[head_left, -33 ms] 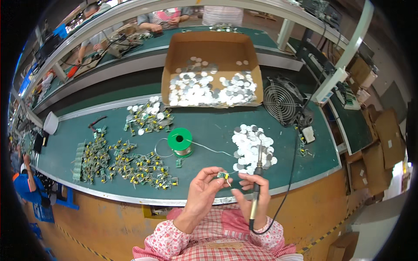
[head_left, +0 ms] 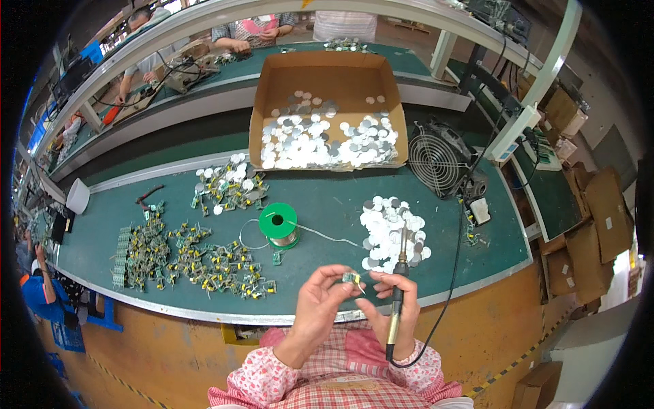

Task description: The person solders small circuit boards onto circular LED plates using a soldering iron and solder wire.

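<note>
Between the thumb and fingers of my left hand (head_left: 318,298) is a small green circuit board (head_left: 351,278) with a yellow part and a pale wire end. My right hand (head_left: 396,308) grips a soldering iron (head_left: 396,300), its tip pointing away from me over a pile of round silvery discs (head_left: 390,228). The right thumb and fingertips come close to the board; I cannot tell whether they touch it. A green spool of solder wire (head_left: 278,225) stands on the bench beyond my left hand, its loose strand running right toward the discs.
Several small boards with yellow parts (head_left: 221,262) lie heaped on the left of the green bench (head_left: 320,191). Behind them is a heap of boards with discs (head_left: 230,185). An open cardboard box (head_left: 328,71) holds many discs. A caged fan (head_left: 436,157) stands right. People work across the bench.
The board in my left hand is turned slightly. Both hands stay almost in place, and the whole view has shifted a little.
</note>
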Demonstrator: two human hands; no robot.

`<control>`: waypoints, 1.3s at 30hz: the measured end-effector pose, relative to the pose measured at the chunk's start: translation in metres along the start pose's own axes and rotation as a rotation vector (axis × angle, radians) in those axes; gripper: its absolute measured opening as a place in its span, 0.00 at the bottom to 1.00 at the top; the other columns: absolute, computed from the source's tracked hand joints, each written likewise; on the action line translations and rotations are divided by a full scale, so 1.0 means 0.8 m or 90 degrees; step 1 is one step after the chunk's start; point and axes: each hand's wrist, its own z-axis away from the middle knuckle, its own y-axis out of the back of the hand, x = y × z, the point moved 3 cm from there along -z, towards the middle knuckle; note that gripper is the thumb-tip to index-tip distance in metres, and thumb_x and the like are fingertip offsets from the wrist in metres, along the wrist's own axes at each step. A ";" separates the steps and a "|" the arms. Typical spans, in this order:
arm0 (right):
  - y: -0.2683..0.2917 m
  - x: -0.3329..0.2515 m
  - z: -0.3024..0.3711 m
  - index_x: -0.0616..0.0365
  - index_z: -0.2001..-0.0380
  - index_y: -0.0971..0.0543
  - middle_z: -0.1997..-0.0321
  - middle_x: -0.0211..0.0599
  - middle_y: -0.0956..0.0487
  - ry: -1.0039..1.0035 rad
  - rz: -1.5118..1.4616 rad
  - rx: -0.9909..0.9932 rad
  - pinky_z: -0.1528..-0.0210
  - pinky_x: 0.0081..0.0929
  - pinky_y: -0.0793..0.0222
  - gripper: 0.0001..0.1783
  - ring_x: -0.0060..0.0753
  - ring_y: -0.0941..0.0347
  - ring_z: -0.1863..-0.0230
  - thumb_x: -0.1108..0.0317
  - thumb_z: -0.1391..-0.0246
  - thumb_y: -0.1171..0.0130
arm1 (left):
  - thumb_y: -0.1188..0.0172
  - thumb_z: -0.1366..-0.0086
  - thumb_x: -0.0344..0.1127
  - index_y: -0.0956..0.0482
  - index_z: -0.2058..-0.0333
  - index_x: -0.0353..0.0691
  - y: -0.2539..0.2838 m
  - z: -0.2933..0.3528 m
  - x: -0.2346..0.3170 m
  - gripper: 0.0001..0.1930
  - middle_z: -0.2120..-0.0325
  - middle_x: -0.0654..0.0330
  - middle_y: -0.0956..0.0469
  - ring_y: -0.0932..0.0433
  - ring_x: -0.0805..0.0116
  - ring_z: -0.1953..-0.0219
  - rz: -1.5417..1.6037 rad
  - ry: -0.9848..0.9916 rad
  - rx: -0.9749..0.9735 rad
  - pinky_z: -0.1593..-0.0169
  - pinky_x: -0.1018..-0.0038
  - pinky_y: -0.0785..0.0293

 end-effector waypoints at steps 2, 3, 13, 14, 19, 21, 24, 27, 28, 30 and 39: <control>0.001 -0.004 0.004 0.61 0.57 0.32 0.62 0.40 0.21 0.032 0.018 0.008 0.68 0.18 0.30 0.21 0.21 0.27 0.71 0.77 0.55 0.35 | 0.47 0.39 0.20 0.33 0.55 0.31 -0.002 0.002 -0.016 0.14 0.56 0.55 0.29 0.24 0.67 0.58 -0.060 0.001 -0.003 0.53 0.73 0.26; 0.007 0.003 0.012 0.62 0.58 0.32 0.63 0.40 0.21 -0.048 -0.029 0.041 0.69 0.18 0.29 0.20 0.21 0.27 0.72 0.78 0.54 0.36 | 0.47 0.39 0.20 0.33 0.55 0.31 -0.006 0.006 -0.023 0.14 0.56 0.55 0.29 0.24 0.67 0.58 -0.065 -0.017 -0.011 0.53 0.73 0.26; 0.045 0.020 0.058 0.63 0.62 0.31 0.71 0.41 0.20 -0.208 -0.040 0.021 0.69 0.19 0.27 0.14 0.23 0.23 0.71 0.80 0.52 0.39 | 0.44 0.40 0.21 0.32 0.56 0.32 -0.012 0.031 -0.039 0.13 0.60 0.59 0.28 0.25 0.73 0.58 -0.137 0.194 -0.176 0.54 0.79 0.26; 0.045 0.023 0.054 0.63 0.62 0.30 0.71 0.41 0.20 -0.195 -0.052 -0.014 0.69 0.20 0.27 0.14 0.23 0.23 0.71 0.80 0.52 0.38 | 0.44 0.40 0.21 0.32 0.56 0.32 -0.010 0.022 -0.036 0.13 0.60 0.59 0.28 0.25 0.73 0.58 -0.134 0.202 -0.182 0.54 0.79 0.26; 0.054 0.019 0.047 0.61 0.65 0.27 0.71 0.39 0.20 -0.049 0.108 -0.034 0.69 0.20 0.28 0.13 0.24 0.23 0.70 0.80 0.54 0.36 | 0.45 0.38 0.24 0.30 0.57 0.32 -0.010 0.008 -0.043 0.10 0.62 0.58 0.25 0.24 0.74 0.60 -0.240 0.288 -0.242 0.54 0.79 0.26; 0.051 0.023 0.047 0.61 0.64 0.27 0.71 0.38 0.20 -0.125 0.014 0.018 0.70 0.18 0.29 0.14 0.23 0.24 0.72 0.80 0.54 0.36 | 0.45 0.38 0.24 0.30 0.58 0.32 -0.011 0.003 -0.045 0.10 0.62 0.57 0.25 0.24 0.74 0.60 -0.226 0.309 -0.228 0.55 0.78 0.26; 0.050 0.019 0.035 0.60 0.64 0.27 0.71 0.37 0.20 -0.094 0.062 -0.025 0.69 0.18 0.29 0.13 0.22 0.24 0.72 0.79 0.54 0.36 | 0.44 0.39 0.24 0.30 0.61 0.32 -0.009 0.006 -0.050 0.08 0.62 0.57 0.25 0.23 0.73 0.61 -0.129 0.283 -0.210 0.56 0.78 0.25; 0.042 0.032 0.014 0.59 0.66 0.26 0.72 0.36 0.22 -0.129 0.081 0.003 0.71 0.19 0.32 0.13 0.23 0.26 0.74 0.80 0.56 0.35 | 0.43 0.40 0.22 0.30 0.61 0.31 -0.007 -0.004 -0.032 0.09 0.64 0.57 0.25 0.23 0.72 0.63 -0.191 0.262 -0.185 0.58 0.77 0.25; 0.038 0.045 0.010 0.58 0.66 0.26 0.72 0.36 0.23 -0.097 0.153 0.008 0.72 0.19 0.33 0.13 0.22 0.28 0.74 0.79 0.57 0.35 | 0.43 0.40 0.22 0.30 0.61 0.31 -0.004 -0.001 -0.029 0.09 0.64 0.57 0.25 0.23 0.72 0.63 -0.192 0.262 -0.182 0.58 0.77 0.25; 0.027 0.062 -0.015 0.57 0.67 0.26 0.72 0.36 0.24 -0.050 0.247 -0.001 0.71 0.22 0.34 0.14 0.27 0.28 0.73 0.78 0.58 0.34 | 0.42 0.40 0.25 0.30 0.59 0.31 0.002 -0.002 -0.022 0.10 0.65 0.60 0.25 0.24 0.75 0.64 -0.245 0.227 -0.106 0.59 0.81 0.26; -0.004 0.085 -0.037 0.56 0.67 0.26 0.71 0.36 0.26 0.019 0.412 -0.088 0.66 0.32 0.37 0.15 0.40 0.31 0.69 0.74 0.61 0.34 | 0.43 0.39 0.26 0.26 0.65 0.33 0.014 -0.020 -0.013 0.05 0.70 0.64 0.25 0.26 0.79 0.69 -0.292 0.153 -0.017 0.62 0.81 0.29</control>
